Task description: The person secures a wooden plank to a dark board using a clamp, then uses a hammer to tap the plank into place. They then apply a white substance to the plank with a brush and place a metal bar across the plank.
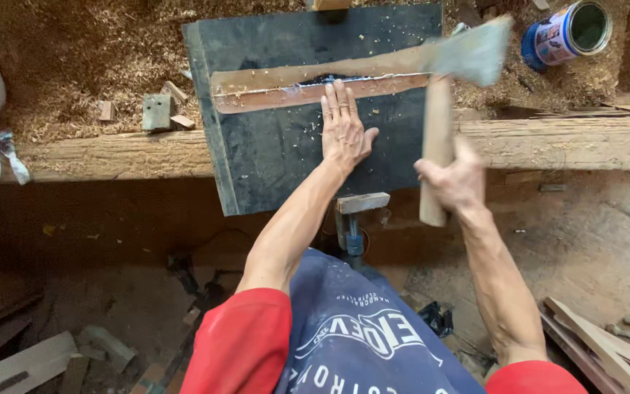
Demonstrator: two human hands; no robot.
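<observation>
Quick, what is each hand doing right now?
Left hand: open, pressed flat on the dark board.
Right hand: closed around the hatchet handle.

Matt dark board (286,168) with a pale raw-wood strip (315,86); axe (468,55) of dull grey metal with a smooth wooden handle; rough timber worktop (563,142).

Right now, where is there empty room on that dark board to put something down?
The dark board is bare left of the left hand, below the carved strip. The top right is crowded: the right hand holds the hatchet there.
</observation>
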